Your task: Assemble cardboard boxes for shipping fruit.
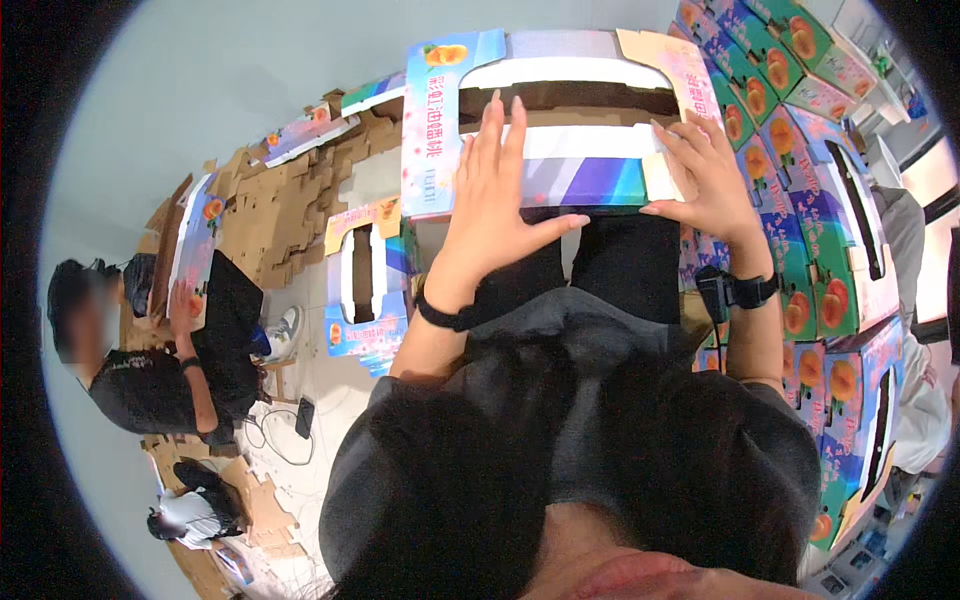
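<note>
In front of me is a printed cardboard fruit box (590, 185) with blue, green and pink panels, white edges and a long slot in its top. My left hand (485, 205) lies on its left part, fingers stretched toward the slot and thumb held out to the side. On the right part, my right hand (712, 185) spreads its fingers near a pale corner flap (662, 180). Neither hand grips anything. Through the slot the brown inside (570, 100) shows. How far the hands press on the box cannot be seen.
Stacked matching boxes (840, 200) rise along my right. Another box (345, 325) stands on the floor at left. Flat brown cardboard (270, 205) is piled beyond it. A person (150, 385) at left handles a box; another person (195, 515) sits farther off. A phone (304, 417) lies beside a cable.
</note>
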`<state>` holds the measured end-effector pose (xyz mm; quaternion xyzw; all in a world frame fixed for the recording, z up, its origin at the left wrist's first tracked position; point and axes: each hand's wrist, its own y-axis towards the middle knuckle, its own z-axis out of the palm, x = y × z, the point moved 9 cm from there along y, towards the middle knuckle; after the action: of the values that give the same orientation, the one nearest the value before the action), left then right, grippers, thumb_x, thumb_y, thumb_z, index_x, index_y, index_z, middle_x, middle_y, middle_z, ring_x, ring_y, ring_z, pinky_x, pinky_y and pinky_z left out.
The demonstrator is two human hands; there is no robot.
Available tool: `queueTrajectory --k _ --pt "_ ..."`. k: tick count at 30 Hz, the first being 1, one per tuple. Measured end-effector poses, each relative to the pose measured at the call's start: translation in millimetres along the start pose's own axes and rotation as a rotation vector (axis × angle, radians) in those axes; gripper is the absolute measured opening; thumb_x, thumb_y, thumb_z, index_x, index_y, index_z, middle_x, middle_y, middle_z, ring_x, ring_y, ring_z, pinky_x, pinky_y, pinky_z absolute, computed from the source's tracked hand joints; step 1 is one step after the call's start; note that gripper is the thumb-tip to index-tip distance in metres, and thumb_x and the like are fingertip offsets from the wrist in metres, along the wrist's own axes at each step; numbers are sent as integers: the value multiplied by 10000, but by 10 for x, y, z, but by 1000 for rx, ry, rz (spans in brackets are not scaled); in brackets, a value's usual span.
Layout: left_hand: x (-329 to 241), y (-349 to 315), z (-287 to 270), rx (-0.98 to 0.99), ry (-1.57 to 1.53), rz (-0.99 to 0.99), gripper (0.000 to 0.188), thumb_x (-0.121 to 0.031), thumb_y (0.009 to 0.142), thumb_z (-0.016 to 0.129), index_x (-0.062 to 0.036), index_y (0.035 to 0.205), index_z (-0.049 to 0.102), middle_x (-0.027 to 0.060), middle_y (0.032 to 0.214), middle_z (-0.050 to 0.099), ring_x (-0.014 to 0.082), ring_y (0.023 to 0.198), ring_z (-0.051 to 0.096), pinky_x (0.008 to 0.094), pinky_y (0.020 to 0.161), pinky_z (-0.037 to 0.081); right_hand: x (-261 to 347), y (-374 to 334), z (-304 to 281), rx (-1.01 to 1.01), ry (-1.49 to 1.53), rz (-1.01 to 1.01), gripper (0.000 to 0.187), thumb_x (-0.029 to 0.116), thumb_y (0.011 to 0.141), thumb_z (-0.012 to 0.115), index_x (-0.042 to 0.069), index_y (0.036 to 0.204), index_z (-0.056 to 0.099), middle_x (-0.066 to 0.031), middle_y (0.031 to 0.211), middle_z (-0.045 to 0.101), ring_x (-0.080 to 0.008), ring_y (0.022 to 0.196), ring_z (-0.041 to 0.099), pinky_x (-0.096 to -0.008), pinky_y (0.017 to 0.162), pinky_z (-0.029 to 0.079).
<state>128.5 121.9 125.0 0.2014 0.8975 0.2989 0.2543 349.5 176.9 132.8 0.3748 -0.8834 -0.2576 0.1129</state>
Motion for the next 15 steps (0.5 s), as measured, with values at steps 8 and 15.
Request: queueTrajectory --k 8,15 --pt "101 -136 173 117 238 124 1041 -526 688 796 -119 1523 325 251 1582 208 441 1462 200 547 1172 195 132 -205 22 -151 -28 6 835 532 639 827 43 1282 617 -150 1237 581 -405 1276 431 -514 1086 344" --pt "-7 -190 228 55 266 93 1037 -530 634 813 -166 1503 381 240 1559 269 435 1454 222 562 1168 198 153 -337 59 -167 -82 86 784 553 684 786 77 1286 624 -128 1270 567 -376 1330 397 -520 1148 260"
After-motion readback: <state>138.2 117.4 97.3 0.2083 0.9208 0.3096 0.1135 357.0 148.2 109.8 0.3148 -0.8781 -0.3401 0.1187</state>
